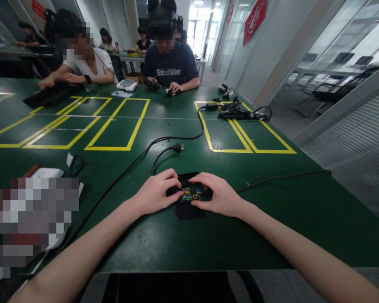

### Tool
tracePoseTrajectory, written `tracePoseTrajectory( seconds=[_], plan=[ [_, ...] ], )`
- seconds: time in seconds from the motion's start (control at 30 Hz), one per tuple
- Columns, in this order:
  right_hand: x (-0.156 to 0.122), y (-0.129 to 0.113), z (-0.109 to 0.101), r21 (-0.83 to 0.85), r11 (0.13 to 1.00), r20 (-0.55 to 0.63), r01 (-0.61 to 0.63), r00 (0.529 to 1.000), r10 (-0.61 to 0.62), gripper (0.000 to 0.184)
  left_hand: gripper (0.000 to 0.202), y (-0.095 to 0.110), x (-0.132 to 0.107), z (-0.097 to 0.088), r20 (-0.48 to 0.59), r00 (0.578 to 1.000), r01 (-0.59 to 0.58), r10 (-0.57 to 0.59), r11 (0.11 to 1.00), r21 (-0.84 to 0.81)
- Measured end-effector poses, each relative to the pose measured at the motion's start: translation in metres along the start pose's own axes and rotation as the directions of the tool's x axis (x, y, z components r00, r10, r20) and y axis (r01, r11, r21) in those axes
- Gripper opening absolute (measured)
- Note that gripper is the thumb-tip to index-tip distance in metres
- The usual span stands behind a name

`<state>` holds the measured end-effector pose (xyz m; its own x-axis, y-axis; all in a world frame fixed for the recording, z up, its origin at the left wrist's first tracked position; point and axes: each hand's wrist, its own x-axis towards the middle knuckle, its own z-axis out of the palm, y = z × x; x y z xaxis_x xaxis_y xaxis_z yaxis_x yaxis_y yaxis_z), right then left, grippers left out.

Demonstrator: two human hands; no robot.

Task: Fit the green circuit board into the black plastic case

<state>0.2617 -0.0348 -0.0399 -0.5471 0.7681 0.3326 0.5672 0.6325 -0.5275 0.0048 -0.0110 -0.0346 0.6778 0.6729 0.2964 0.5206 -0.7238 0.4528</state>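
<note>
Thing: a small circuit board (189, 194) with green and yellow parts lies exposed in an open black case (189, 212).
Where: the case sits flat on the green desk (271, 219), near its front edge, straight ahead of the person and between the two hands.
Left hand: the left hand (156, 191) covers the case's left end, its fingers (176, 184) curled narrow and pressing on the top left rim.
Right hand: the right hand (219, 195) mirrors it on the right end, fingers (198, 178) bent over the far rim and the thumb low by the board; both hands hold the case.
Doing it well: I judge that the grip should stay on the plastic shell, not on the board, with even pressure from both sides so the case cannot skid or tilt. Fingertips are just beside the components, so small, slow moves suit it best.
Hidden: how the board is fixed in the case cannot be told.
Risk: a black power cord with its plug (177, 147) loops just behind the case, and a second cable (287, 176) runs off to the right; a snag on either could tug it.
Further out: yellow tape boxes (113, 147) mark the desk, black adapters (240, 113) lie well apart, and other people work at the far side.
</note>
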Motion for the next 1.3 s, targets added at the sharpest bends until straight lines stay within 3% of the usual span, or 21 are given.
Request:
tracePoseTrajectory(
  seconds=[0.37,0.73,1.03,1.17,1.3],
  plan=[
    [-0.001,0.004,0.007,-0.037,0.999,-0.081,-0.037,0.996,0.034,0.041,0.024,-0.004,0.001,0.003,0.015,0.997,0.068,-0.071,0.987,0.147],
    [0.002,0.009,0.004,-0.001,0.999,-0.084,0.054,0.995,-0.054,0.041,0.022,-0.003,0.005,0.003,0.028,0.987,0.151,-0.157,0.977,0.151],
    [-0.002,0.015,-0.022,-0.008,1.0,0.035,0.015,0.999,-0.014,0.031,0.018,-0.003,0.003,0.002,-0.026,0.992,0.127,-0.125,0.986,0.103],
    [-0.002,0.016,-0.021,-0.026,1.0,0.083,-0.004,0.997,0.006,0.033,0.017,-0.003,0.002,0.0,-0.037,0.994,0.108,-0.106,0.991,0.076],
    [-0.001,0.014,-0.013,-0.035,0.998,0.049,-0.049,0.998,0.05,0.03,0.017,-0.003,0.002,0.0,-0.057,0.993,0.109,-0.107,0.993,0.045]
  ],
)
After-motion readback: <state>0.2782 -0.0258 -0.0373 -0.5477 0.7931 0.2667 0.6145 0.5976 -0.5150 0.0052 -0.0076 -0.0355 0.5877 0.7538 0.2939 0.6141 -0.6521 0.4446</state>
